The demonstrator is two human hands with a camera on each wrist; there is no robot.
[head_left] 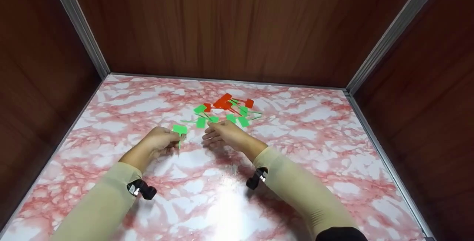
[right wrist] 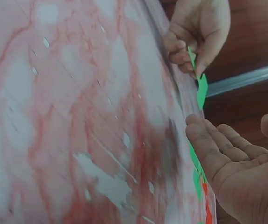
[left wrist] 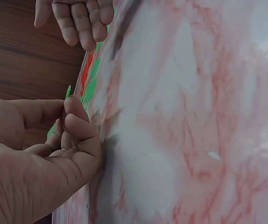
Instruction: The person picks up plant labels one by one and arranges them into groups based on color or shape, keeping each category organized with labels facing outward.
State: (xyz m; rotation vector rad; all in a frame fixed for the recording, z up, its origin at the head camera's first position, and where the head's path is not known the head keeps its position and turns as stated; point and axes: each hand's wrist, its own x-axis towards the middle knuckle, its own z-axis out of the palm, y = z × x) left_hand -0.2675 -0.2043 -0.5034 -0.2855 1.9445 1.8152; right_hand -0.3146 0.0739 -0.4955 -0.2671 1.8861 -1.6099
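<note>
My left hand (head_left: 160, 140) pinches a green cable-tie tag (head_left: 180, 129), a flat flag with a thin strap, between thumb and fingers. In the right wrist view the flag (right wrist: 202, 92) sticks out past the fingertips and the strap runs back along the hand. My right hand (head_left: 226, 133) hovers to the right of it, fingers extended, with nothing in it. The right wrist view shows this palm (right wrist: 246, 168) open, the thumb apart from the fingers. Just beyond the right fingertips lie loose green tags (head_left: 243, 121), partly hidden by the hand.
Several red tags (head_left: 224, 102) overlap in a pile behind the green ones. The table (head_left: 318, 185) has a red-and-white marbled top. Brown wood-grain panels (head_left: 222, 26) with grey metal corner frames (head_left: 392, 30) enclose its back and sides.
</note>
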